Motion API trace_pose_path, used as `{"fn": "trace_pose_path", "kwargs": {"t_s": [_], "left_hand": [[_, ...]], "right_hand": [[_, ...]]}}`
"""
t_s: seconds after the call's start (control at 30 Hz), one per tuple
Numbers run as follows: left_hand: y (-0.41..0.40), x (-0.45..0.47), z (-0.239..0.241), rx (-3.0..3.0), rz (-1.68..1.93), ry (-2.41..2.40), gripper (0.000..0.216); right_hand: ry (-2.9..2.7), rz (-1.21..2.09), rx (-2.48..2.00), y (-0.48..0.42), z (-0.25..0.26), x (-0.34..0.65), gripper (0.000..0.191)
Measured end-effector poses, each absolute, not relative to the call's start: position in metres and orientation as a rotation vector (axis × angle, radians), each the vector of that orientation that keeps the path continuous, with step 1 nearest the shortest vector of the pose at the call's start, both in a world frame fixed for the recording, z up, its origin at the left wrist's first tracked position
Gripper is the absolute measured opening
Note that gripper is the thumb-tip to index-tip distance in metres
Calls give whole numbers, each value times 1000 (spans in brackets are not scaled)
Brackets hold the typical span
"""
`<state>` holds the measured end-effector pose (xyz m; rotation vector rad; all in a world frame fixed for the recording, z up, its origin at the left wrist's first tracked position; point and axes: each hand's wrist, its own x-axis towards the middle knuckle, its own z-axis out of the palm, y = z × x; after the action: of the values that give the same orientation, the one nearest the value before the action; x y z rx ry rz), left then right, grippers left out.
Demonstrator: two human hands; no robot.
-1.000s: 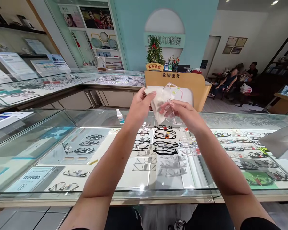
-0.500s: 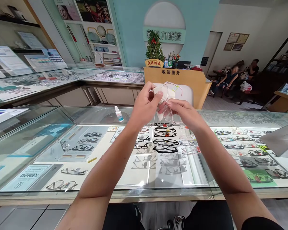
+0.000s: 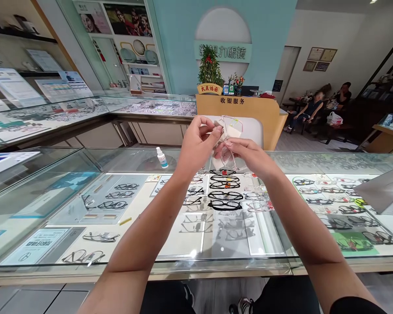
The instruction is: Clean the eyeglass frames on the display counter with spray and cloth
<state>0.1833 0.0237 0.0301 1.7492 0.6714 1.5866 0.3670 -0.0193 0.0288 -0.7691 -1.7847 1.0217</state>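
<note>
Both my hands are raised above a glass display counter (image 3: 140,161). My left hand (image 3: 196,144) pinches a pale cleaning cloth (image 3: 235,131) against the upper lens of clear-framed glasses (image 3: 228,153). My right hand (image 3: 250,157) grips the glasses by the lower lens rim, holding them turned on end. The cloth is bunched between the two hands and partly hidden by my fingers. One temple arm sticks up behind the cloth.
A small spray bottle (image 3: 162,158) with a blue label stands on the counter, left of my hands. Under the glass lie several rows of eyeglass frames (image 3: 225,195). A wooden cashier desk (image 3: 245,114) stands beyond. Two people sit at the far right (image 3: 314,109).
My left hand has closed in with the cloth onto the glasses, and the cloth went from hanging loose to bunched between my hands. Both hands sit slightly closer together.
</note>
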Motion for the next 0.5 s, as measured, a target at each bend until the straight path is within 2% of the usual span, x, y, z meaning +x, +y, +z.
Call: {"fn": "trace_pose_path", "kwargs": {"t_s": [0.3, 0.5], "left_hand": [[37, 181, 25, 1465, 1427, 578, 58], [33, 181, 29, 1505, 1127, 436, 51]], "right_hand": [[-1833, 1019, -724, -15, 27, 372, 32], [-1870, 1013, -720, -15, 29, 376, 32]]}}
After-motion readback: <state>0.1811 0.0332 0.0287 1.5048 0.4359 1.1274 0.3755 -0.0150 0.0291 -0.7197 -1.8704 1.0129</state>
